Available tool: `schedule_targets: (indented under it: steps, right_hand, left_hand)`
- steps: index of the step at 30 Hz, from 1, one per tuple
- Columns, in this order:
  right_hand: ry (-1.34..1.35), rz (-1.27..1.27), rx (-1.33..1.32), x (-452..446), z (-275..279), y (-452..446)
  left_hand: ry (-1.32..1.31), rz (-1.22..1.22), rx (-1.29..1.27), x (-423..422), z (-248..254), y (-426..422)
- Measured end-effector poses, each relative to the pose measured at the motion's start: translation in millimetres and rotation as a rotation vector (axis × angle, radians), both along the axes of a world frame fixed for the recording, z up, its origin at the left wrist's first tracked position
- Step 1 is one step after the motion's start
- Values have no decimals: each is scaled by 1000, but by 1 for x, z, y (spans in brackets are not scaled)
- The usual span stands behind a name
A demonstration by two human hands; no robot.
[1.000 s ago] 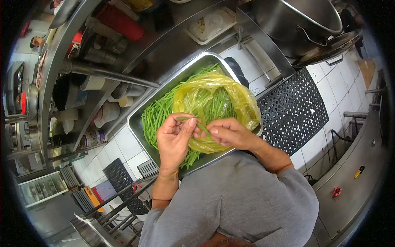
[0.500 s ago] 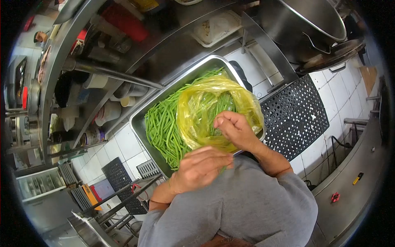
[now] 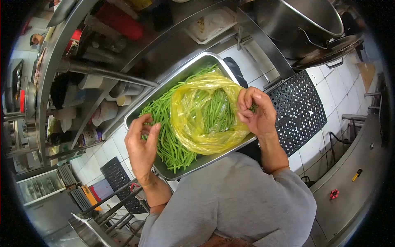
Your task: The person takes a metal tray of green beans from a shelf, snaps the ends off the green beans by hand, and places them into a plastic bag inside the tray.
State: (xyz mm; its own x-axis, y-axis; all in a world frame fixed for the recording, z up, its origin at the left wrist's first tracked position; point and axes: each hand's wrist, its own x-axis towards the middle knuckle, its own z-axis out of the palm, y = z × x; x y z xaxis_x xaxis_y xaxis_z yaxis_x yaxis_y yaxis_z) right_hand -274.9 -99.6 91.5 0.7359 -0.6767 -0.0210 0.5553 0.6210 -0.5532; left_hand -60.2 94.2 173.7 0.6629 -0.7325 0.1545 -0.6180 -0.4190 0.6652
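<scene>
A deep metal tray [image 3: 166, 174] holds a heap of green beans [image 3: 164, 142] on its left side. On its right side sits a yellow plastic bag [image 3: 186, 142], spread wide at the mouth, with more green beans [image 3: 220, 111] inside. My left hand [image 3: 142, 144] hovers at the tray's left edge by the heap, fingers loosely bent and thumb apart, with nothing visible between them. Beyond the bag's right rim, my right hand [image 3: 259, 111] is turned palm up with curled fingers. Small dark green pieces [image 3: 254, 108] show in it, too small to name surely.
Black perforated mats [image 3: 302, 111] lie on the white tiled floor. A large steel pot [image 3: 300, 29] stands at upper right. Metal shelving [image 3: 111, 74] with containers runs along the left. A steel counter [image 3: 349, 201] at right bears a red knob [image 3: 334, 194] and a yellow-black cutter [image 3: 357, 175].
My hands have moved apart: the left from the tray's front edge out to the bean heap, the right from over the bag to its right rim. The bag's mouth is more exposed.
</scene>
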Motion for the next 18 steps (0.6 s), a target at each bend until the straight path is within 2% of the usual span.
schedule_targets:
  steps: [2,3,5,8,9,11,14,18]
  right_hand:
    - [15,3,-28,0,-1,0]
    - [26,1,-53,1,-1,0]
    - [51,-7,-90,1,2,3]
    - [116,-27,-142,-4,2,8]
    - [153,-28,-162,-6,2,10]
    - [149,-29,-153,-10,0,12]
    - [139,-32,-142,-14,-4,12]
    - [146,-35,-130,-17,-5,10]
  left_hand:
    - [1,-226,23,-10,10,-20]
    - [-1,-223,19,-15,6,-33]
    - [-22,-574,125,-27,-5,-62]
    - [-146,-721,182,-41,-40,-95]
    - [-145,-727,182,-43,-52,-103]
    - [-403,-692,305,-46,-70,-115]
    - [-489,-691,213,-47,-78,-122]
    - [-415,-779,180,-46,-56,-107]
